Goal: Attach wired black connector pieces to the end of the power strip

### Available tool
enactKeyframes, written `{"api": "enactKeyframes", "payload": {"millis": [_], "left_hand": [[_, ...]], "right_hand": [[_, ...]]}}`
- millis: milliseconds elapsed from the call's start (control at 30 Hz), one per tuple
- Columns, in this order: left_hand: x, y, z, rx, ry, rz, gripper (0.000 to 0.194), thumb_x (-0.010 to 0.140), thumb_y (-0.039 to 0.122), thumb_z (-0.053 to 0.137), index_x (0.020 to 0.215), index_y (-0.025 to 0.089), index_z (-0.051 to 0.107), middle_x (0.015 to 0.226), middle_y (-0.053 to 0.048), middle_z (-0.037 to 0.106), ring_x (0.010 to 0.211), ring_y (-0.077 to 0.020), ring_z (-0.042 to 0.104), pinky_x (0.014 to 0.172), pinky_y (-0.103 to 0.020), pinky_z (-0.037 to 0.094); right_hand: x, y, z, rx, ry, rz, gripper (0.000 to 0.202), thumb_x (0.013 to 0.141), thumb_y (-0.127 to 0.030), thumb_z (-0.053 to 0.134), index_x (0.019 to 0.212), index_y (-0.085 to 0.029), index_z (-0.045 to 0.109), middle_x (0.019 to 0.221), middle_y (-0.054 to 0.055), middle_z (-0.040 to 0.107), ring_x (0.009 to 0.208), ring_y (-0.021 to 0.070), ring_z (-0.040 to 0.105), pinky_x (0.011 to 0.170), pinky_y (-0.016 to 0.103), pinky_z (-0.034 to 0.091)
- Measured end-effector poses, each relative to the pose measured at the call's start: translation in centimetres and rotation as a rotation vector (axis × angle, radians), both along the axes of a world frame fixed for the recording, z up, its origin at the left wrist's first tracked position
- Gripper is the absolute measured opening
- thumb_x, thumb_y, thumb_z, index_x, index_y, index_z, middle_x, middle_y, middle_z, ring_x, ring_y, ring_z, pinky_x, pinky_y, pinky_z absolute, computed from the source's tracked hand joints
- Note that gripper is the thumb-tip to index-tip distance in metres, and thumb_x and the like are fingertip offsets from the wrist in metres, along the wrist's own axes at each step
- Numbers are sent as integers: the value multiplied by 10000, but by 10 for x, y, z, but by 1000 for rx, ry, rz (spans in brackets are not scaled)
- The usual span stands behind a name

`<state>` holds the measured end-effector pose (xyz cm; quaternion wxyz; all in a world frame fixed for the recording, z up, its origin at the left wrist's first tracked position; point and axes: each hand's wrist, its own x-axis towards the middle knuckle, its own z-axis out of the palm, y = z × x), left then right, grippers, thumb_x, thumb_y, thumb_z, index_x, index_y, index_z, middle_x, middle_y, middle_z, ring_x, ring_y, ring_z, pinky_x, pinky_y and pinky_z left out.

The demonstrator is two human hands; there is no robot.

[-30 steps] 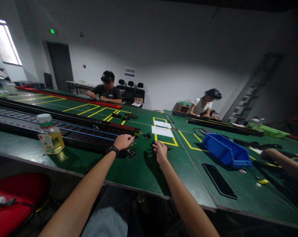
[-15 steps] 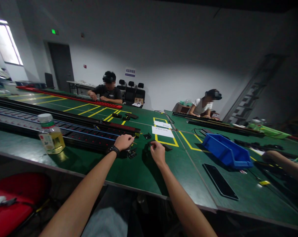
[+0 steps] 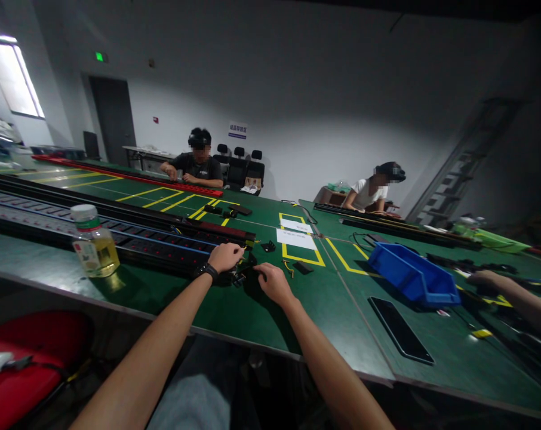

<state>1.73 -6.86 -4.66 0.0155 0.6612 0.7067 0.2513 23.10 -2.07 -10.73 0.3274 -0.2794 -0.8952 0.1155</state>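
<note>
My left hand point(image 3: 226, 257), a black watch on its wrist, is closed at the near right end of a long black rail point(image 3: 176, 260). Bits of yellow show by its fingertips, but what it grips is hidden. My right hand point(image 3: 274, 282) is pinched just right of it, at a small black part point(image 3: 251, 261) between the two hands. A black bracket-like piece point(image 3: 239, 279) lies below the left fingers, and another black bracket point(image 3: 267, 246) lies beyond. Right of my right hand are a short yellow cable point(image 3: 289, 269) and a flat black piece point(image 3: 303, 267).
A bottle of yellow liquid point(image 3: 95, 245) stands at the left by the rail. On the right are a blue bin point(image 3: 414, 275), a phone point(image 3: 400, 329) and another person's arm point(image 3: 512, 292). White papers point(image 3: 296, 237) lie ahead. Two people work across the table.
My right hand has moved left, close to my left hand, and the yellow cable now shows where it was. My left hand has stayed nearly still. The other person's arm at right has shifted slightly.
</note>
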Motion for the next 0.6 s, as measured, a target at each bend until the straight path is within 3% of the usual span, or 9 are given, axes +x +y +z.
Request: {"api": "enactKeyframes", "payload": {"millis": [200, 367, 467, 600], "left_hand": [[-2, 2, -3, 11, -3, -8, 453, 985, 445, 427, 789, 232, 775, 861, -92, 790, 839, -239, 713, 684, -266, 404], [-3, 3, -5, 11, -8, -10, 463, 980, 465, 421, 783, 239, 773, 846, -90, 789, 829, -244, 711, 674, -274, 399], [-3, 4, -5, 11, -7, -6, 457, 975, 461, 426, 784, 239, 778, 851, -97, 790, 830, -245, 711, 684, -277, 405], [-2, 3, -4, 10, -3, -1, 464, 980, 468, 422, 782, 243, 775, 849, -96, 791, 820, -244, 712, 689, -275, 406]], "right_hand": [[-6, -3, -3, -65, -36, 82, 481, 811, -12, 451, 1181, -213, 685, 1164, 49, 735, 1104, 190, 670, 1005, 294, 488], [-9, 2, -7, -127, 34, -60, 484, 840, -44, 447, 1267, -206, 607, 1146, 59, 728, 1081, 193, 665, 974, 305, 495], [-8, 2, -6, -92, -94, -112, 492, 892, -117, 485, 1369, -189, 587, 1262, 100, 702, 1188, 232, 611, 1035, 362, 460], [-9, -2, -2, -51, -288, -83, 425, 984, -217, 448, 1364, -251, 636, 1407, 68, 645, 1324, 248, 521, 1093, 433, 401]]}}
